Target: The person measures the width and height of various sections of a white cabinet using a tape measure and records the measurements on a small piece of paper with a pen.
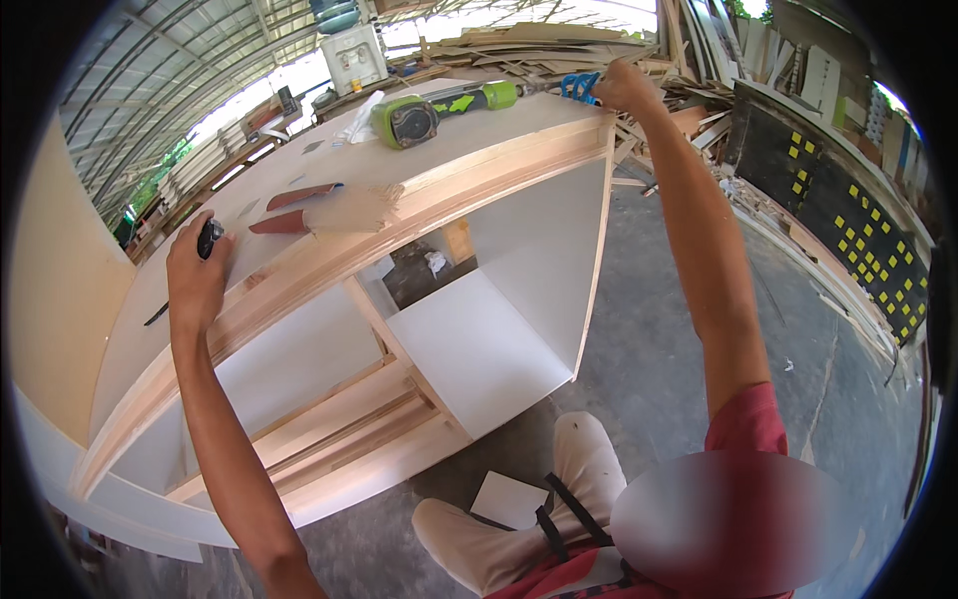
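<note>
My left hand (196, 280) rests at the left part of the wooden cabinet's top panel (269, 150), its fingers closed round a small black object (210, 239) whose kind I cannot make out. At the far right corner, my right hand (631, 90) is closed at a blue, looped object (580, 87), which looks like coiled hose or cord. A green and black power tool (407, 121) lies on the panel between my hands. Two reddish-brown sandpaper pieces (279, 223) lie by a pale wood piece (349, 211), nearer my left hand.
Below the top, the cabinet has open compartments with a white panel (479, 334) and wooden rails (349, 419). A tall pale panel (60, 290) stands at the left. Scrap wood (689, 120) heaps up behind the right corner. A black board with yellow squares (838, 200) stands at right.
</note>
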{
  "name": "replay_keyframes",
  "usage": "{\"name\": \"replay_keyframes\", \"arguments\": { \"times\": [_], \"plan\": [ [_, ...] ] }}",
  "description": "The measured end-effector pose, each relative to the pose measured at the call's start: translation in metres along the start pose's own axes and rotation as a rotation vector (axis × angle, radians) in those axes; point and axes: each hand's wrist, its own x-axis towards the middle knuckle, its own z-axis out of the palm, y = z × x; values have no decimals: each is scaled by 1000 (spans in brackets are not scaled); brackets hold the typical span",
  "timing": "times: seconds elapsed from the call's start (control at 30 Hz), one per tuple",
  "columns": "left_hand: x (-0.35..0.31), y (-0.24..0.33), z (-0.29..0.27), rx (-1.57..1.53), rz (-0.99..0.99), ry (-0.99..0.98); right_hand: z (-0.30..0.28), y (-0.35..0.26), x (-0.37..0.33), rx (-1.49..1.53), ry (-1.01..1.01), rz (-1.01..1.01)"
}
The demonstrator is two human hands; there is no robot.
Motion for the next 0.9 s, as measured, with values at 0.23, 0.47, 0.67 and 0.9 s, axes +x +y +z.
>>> {"name": "replay_keyframes", "arguments": {
  "times": [0.23,0.47,0.67,0.9],
  "plan": [
    [0,11,-1,87,65,168,-13,-9,-112,711,337,-102],
    [-11,16,-3,170,121,541,3,-43,-263,1224,-222,-144],
    [-40,71,-12,-173,186,837,14,-69,-300,1296,-254,-254],
    [-131,160,37,-253,343,167,-5,-121,-329,1546,-380,-402]
  ]
}}
